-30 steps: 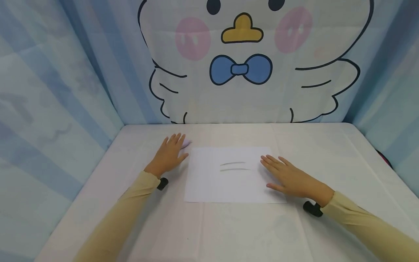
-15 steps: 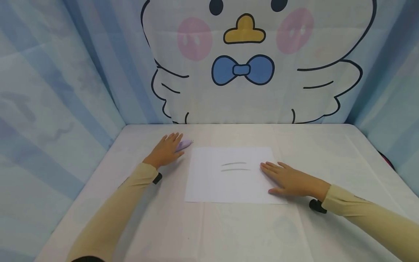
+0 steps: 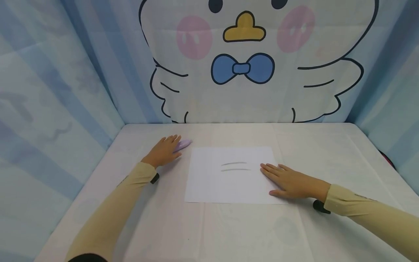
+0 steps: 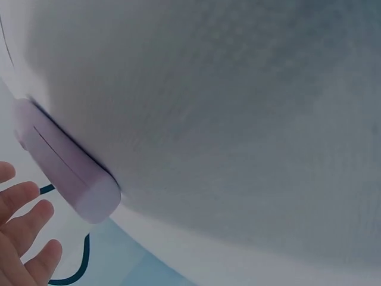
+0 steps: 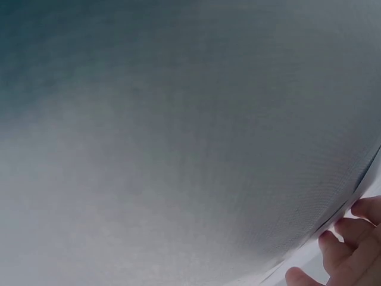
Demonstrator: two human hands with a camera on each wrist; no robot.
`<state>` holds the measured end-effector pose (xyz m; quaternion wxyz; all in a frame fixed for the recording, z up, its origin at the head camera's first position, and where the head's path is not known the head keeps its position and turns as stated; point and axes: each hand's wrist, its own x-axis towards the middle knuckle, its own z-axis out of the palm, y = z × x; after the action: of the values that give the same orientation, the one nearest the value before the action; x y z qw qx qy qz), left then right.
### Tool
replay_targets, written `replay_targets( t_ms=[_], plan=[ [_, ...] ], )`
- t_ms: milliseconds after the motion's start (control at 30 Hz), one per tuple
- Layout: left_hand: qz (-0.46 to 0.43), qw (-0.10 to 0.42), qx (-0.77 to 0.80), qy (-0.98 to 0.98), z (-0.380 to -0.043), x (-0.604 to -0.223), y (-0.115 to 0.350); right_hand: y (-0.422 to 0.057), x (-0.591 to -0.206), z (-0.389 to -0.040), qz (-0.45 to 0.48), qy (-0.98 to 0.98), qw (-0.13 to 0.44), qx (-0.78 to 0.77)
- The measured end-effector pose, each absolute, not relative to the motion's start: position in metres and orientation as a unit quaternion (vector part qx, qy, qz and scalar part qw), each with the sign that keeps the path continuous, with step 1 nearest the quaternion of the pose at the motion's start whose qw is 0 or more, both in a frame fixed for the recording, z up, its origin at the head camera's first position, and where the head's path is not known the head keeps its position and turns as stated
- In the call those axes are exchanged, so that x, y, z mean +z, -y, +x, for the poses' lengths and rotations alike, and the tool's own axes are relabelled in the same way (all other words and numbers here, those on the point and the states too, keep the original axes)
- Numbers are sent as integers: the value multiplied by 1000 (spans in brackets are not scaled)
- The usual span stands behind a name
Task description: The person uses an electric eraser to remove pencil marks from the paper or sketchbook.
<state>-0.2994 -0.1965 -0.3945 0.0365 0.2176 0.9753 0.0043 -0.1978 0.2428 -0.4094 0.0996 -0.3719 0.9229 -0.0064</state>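
Note:
My left hand (image 3: 162,150) is held with fingers extended beside a lavender, tube-shaped thing (image 3: 183,145) at the table's far left. A narrow tip points right, away from the hand, and the hand hides its other end. In the left wrist view the lavender thing (image 4: 71,170) shows a rounded end and a thin dark line along its side; the fingertips (image 4: 41,211) appear apart from it. On the right edge of a white sheet of paper (image 3: 203,182) rests my right hand (image 3: 294,182), fingers straight. Two short grey curved strokes (image 3: 235,169) mark the paper's upper middle.
A pale cloth covers the table (image 3: 242,233). Behind it hangs a curtain (image 3: 240,102) printed with a cartoon bird, and blue-striped cloth (image 3: 49,109) closes off both sides. A dark and red edge (image 3: 387,160) shows by the right side.
My left hand has drawn back a little to the left, uncovering more of the lavender thing. The right hand has lowered slightly onto the paper's edge.

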Motion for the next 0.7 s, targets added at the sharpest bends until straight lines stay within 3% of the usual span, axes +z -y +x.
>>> replay_targets(
  t_ms=[367,700],
  plan=[
    [226,32,-20,-973,-303,-401,201,-245,-410,-197,-372,-923,102,-3],
    [277,-19,-88,-957,-318,-404,206,-245,-411,-198,-374,-923,91,8]
  ],
)
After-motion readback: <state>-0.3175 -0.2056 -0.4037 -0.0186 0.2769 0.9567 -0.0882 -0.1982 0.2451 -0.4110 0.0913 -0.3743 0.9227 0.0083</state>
